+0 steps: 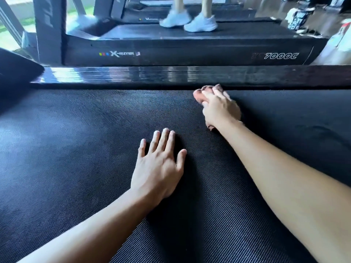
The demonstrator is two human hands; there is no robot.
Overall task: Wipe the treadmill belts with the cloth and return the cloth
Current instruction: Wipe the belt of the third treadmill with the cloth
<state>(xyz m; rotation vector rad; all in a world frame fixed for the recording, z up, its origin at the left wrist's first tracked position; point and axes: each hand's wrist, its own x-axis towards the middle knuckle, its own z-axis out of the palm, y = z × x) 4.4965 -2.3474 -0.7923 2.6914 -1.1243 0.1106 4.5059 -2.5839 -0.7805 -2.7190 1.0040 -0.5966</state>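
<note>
The right hand (220, 109) grips a bunched cloth (199, 94) against the belt (76, 139). Its fingers (218, 93) curl over the wad, which pokes out just past the fingertips, beside the rail (171, 74). The left hand (159, 164) lies flat on the belt, fingers straight, holding nothing. The cloth looks soft, light and limp, and is probably best kept bunched under the palm.

Daylight enters through a window (18, 8) at upper left; a second treadmill (190, 54), marked X-Runner 7000C, bears a person's white trainers (188, 21); blurred bags (298, 18) stand at right.
</note>
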